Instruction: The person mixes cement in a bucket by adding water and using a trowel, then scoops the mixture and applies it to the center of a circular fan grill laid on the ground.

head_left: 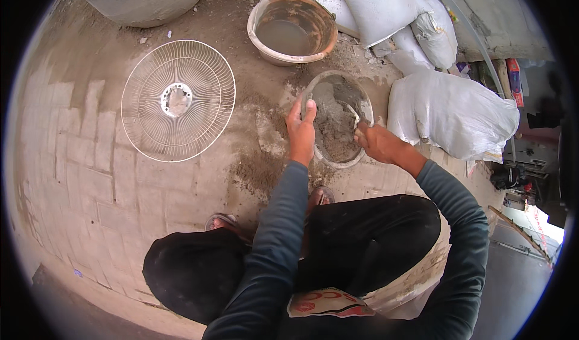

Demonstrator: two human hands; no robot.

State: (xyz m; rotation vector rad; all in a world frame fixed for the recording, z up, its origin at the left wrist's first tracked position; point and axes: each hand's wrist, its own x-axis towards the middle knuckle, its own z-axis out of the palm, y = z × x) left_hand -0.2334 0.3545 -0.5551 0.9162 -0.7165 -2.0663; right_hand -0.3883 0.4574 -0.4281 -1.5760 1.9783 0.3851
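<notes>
A round grey tub [369, 103] stands on the ground in front of me, with wet grey mortar [338, 126] inside. My left hand [301, 133] grips its left rim, the thumb on the inner side and the fingers outside. At the right rim, my right hand [381, 142] is closed round the handle of a trowel [356, 114]. The trowel's pale curved neck reaches into the mortar, which hides its blade. Just beyond the tub sits an orange-brown basin [260, 27] holding murky grey water.
A white wire fan guard [158, 129] lies on the paving [90, 177] to the left. White sacks [377, 5] are piled at the back, and another full sack [452, 114] lies right of the tub. A large grey rounded container [142, 2] stands far left. My sandalled feet [223, 221] are close by.
</notes>
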